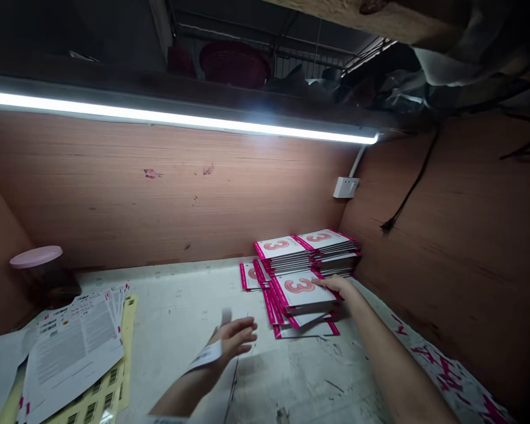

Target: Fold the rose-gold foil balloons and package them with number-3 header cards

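My right hand (333, 284) reaches to the front pile of white and pink cards (302, 290) marked with a pink "3", its fingers on the right side of the top card. Whether it grips the card cannot be made out. Behind this pile stand two taller stacks of the same cards (280, 246), side by side near the back wall. My left hand (236, 338) hovers over the table left of the front pile, fingers spread and holding nothing. White paper strips (205, 355) are stuck on its wrist and near its thumb.
Printed sheets (77, 347) lie over yellow barcode label sheets (126, 365) on the left of the white table (172, 318). Behind them is a dark jar with a pink lid (36, 257). Wooden walls enclose the back and sides. A lit tube (181, 122) runs above.
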